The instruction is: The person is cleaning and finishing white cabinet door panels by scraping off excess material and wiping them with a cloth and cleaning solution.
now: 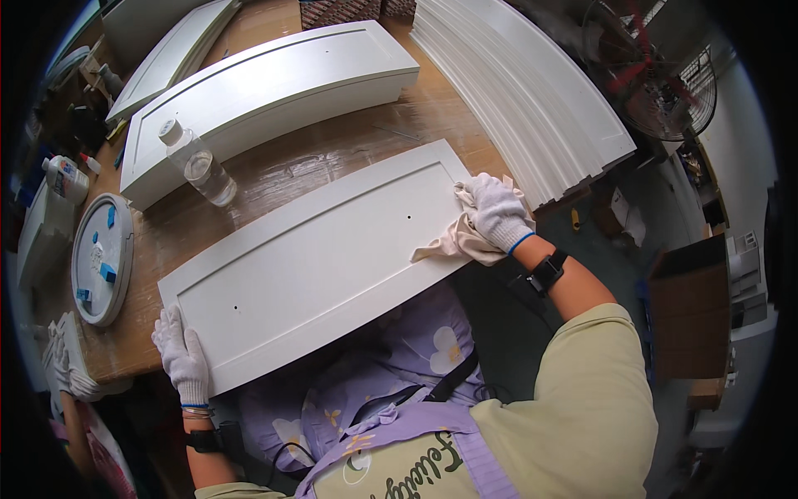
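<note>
A white cabinet door panel (307,266) with a recessed middle and two small holes lies slanted at the table's near edge, partly overhanging my lap. My left hand (180,353), in a white knit glove, holds the panel's left end, thumb by its near corner and fingers along the edge. At the right end, my gloved right hand (497,214) is closed around a crumpled beige cloth (457,241) and presses it on the panel's corner. Part of the cloth hangs over the near edge. The undersides of both hands are hidden.
Beyond lie a stack of white panels (274,83) with a clear bottle (199,165) beside it, and a larger stack (532,91) at right. A round white lid (104,258) holds blue pieces. Another person's gloved hand (62,358) is far left; a fan (648,71) stands right.
</note>
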Motion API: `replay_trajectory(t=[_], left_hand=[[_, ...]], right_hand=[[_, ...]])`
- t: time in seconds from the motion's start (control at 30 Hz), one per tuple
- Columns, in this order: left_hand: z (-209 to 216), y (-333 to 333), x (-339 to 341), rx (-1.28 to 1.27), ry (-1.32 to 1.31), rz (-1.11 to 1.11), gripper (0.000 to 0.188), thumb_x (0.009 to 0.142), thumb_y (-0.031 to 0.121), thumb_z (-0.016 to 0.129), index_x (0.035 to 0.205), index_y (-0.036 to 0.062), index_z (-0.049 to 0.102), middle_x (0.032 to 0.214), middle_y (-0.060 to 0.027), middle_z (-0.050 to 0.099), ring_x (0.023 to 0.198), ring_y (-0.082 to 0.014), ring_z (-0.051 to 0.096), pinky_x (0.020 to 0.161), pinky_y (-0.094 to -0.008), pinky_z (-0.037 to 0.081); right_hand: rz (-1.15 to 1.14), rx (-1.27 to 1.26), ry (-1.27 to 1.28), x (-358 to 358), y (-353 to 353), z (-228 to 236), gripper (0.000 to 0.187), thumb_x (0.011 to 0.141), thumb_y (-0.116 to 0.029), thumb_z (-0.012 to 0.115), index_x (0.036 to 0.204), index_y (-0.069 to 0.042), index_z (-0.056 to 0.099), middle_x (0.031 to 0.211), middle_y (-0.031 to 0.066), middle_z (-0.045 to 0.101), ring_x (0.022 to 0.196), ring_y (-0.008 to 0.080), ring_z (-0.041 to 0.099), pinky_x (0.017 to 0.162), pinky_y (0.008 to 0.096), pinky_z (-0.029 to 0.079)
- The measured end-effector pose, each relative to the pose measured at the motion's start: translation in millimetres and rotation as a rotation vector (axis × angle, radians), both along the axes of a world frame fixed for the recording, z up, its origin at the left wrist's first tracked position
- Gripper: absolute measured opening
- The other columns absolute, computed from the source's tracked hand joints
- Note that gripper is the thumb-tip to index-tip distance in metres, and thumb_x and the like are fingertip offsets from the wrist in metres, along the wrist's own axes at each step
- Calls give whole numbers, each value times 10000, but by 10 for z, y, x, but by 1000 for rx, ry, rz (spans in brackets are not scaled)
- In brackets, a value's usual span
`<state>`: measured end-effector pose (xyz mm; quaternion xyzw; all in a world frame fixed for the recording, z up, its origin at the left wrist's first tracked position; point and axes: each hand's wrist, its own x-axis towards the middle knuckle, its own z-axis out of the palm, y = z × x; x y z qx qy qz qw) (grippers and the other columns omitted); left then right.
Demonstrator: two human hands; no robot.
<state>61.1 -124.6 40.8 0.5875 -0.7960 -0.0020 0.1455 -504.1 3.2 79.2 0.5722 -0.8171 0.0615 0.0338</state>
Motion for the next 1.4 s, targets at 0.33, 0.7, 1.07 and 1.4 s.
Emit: replay_trajectory(t=[0.33,0.7,1.07,1.4], left_hand=[[-131,-75,79,-9,-19,-30,480,935,194,490,1401,85,456,1456,-196,402,1375,-377,313,1168,-447,147],[-86,-63,89,-1,11,-24,482,925,188,496,1392,74,462,1454,-198,402,1373,-376,315,1171,-436,149],[-70,-79,81,-6,0,-42,485,923,196,501,1393,78,461,1451,-201,403,1373,-378,313,1169,-432,158],[-34,-68,51,-12,26,-45,485,918,200,512,1385,74,472,1433,-206,424,1360,-391,323,1158,-436,187]], right_hand=[[439,142,-143,1590,213,-9,231,831,-309,608,935,-109,659,838,111,623,809,275,631,697,398,514],[210,104,-13,604,678,57,207,837,-255,637,962,-90,648,953,157,621,903,346,617,776,445,506],[3,258,-105,201,564,130,300,772,-217,698,1050,-111,659,1021,149,629,984,318,617,864,412,494],[-176,279,72,40,475,212,237,868,-288,598,1031,-125,651,1043,140,623,990,321,615,862,428,494]])
